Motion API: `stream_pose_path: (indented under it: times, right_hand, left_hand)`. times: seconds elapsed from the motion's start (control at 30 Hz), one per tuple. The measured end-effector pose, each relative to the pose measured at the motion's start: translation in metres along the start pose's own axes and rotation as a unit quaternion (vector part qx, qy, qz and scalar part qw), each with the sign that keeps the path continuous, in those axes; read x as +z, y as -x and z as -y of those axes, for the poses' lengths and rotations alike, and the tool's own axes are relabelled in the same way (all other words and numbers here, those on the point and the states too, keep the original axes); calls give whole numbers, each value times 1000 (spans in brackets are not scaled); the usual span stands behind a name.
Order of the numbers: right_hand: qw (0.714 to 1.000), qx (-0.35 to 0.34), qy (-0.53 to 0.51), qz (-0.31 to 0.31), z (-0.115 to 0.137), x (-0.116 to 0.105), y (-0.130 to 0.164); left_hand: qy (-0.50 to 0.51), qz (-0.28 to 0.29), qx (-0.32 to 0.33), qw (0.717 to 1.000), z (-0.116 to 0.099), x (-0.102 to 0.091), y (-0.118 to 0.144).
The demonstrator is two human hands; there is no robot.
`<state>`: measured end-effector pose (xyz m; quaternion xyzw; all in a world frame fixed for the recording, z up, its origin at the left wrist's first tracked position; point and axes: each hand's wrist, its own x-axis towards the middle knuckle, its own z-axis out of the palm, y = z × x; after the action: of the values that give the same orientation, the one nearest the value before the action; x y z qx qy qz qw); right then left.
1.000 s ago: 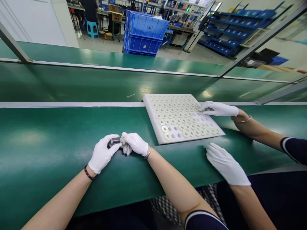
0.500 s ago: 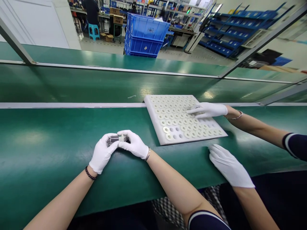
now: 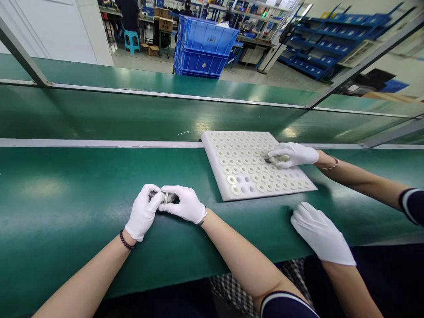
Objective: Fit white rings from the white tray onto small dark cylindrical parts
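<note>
Lying level above the green belt (image 3: 66, 194), the small dark cylinder (image 3: 158, 194) runs left to right, its long axis across the view, its right end carrying a pale ring (image 3: 168, 197). It sits between both gloved hands — the left hand (image 3: 143, 213) pinches its left end with fingertips curled, the right hand (image 3: 183, 204) pinches the ring end, thumb and forefinger closed. To the right lies a white foam tray (image 3: 215, 176) of rings, where a co-worker's far hand (image 3: 293, 154) grips a small piece; the co-worker's near hand (image 3: 319, 234) rests flat on the belt.
</note>
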<state>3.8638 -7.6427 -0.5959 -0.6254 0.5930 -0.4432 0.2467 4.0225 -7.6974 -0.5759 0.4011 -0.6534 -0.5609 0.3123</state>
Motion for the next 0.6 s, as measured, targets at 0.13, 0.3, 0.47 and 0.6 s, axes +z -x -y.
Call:
stream_pose_path:
  times: [0.13,0.3,0.47,0.6]
  right_hand:
    - [997,-23,36,69,16,-5,-2]
    - [990,-27,96,98,28,-11,-4]
    - [987,87,80,112,31,-16,-6]
    - [971,195,-1,141,33,-20,-9]
  left_hand:
    - [-53,17,-8,998,-3,-5,0]
    - [-120,29,-27,992,-7,-9,-3]
    - [-156,27,-76,984,-1,-10,-2]
    - [-247,-1,-33,969,17,-11,-1]
